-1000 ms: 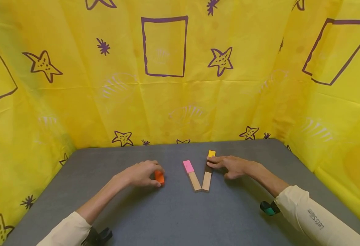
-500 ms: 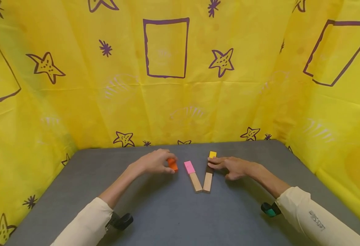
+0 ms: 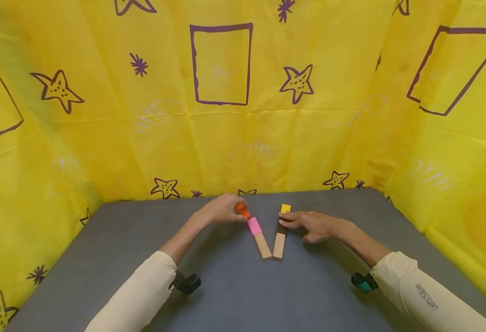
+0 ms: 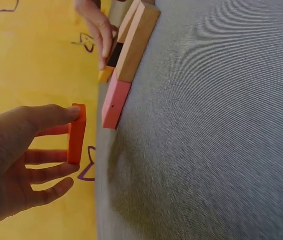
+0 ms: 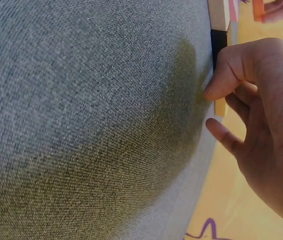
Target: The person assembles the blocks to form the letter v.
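Observation:
My left hand pinches an orange block between thumb and fingers. In the left wrist view the block hangs above the table, apart from the pink block. Lying flat, the pink block meets the far end of a plain wooden block. Beside it a second row runs from another plain wooden block through a dark brown block to a yellow block. The two rows form a V, touching at the near end. My right hand rests extended fingertips on the brown block, partly covering it.
A grey cloth-covered table lies under the blocks. Yellow patterned curtain rises behind it and along both sides. Dark straps sit at both wrists, below cream sleeves.
My left hand has carried the orange block right and away from me, to the far end of the pink block. My right hand has stayed on the brown block.

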`<state>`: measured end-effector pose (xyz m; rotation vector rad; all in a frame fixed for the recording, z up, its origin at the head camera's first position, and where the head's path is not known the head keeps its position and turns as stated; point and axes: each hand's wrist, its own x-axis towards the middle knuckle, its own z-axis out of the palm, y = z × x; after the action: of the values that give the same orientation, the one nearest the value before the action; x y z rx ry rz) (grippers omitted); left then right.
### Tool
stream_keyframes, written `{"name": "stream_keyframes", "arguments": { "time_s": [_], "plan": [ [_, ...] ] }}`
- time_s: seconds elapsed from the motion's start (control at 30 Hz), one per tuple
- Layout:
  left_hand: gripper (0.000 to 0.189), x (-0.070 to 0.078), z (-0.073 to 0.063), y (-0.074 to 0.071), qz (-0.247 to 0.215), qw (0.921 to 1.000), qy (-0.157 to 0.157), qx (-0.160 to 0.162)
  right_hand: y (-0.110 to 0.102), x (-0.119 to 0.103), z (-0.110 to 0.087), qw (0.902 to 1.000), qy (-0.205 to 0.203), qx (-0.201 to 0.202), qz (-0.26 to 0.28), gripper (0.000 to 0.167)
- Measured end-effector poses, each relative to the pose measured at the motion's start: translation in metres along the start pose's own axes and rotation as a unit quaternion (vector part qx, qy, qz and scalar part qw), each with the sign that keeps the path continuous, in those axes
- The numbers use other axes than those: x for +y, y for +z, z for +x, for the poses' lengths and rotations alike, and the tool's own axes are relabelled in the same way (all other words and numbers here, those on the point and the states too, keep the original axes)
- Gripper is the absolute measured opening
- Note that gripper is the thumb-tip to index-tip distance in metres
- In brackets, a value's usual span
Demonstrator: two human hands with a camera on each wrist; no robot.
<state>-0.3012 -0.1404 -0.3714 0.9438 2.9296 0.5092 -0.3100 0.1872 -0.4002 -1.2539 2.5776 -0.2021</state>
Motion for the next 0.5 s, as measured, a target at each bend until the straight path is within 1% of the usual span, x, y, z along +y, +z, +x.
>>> {"name": "stream_keyframes", "arguments": {
  "time_s": [0.1, 0.27, 0.5],
  "plan": [
    [0.033, -0.001, 0.011, 0.002, -0.002, 0.9999, 0.009, 0.013, 0.001, 0.000, -0.001, 1.0000, 0.003, 0.000, -0.001, 0.081],
    [0.036, -0.005, 0.025, 0.006, -0.002, 0.9998, 0.004, 0.019, 0.000, 0.000, 0.000, 1.0000, 0.000, 0.002, 0.001, 0.081],
    [0.038, -0.010, 0.031, 0.015, -0.015, 0.9997, -0.011, 0.012, -0.001, -0.001, 0.001, 1.0000, 0.006, -0.003, 0.000, 0.082]
  ]
}}
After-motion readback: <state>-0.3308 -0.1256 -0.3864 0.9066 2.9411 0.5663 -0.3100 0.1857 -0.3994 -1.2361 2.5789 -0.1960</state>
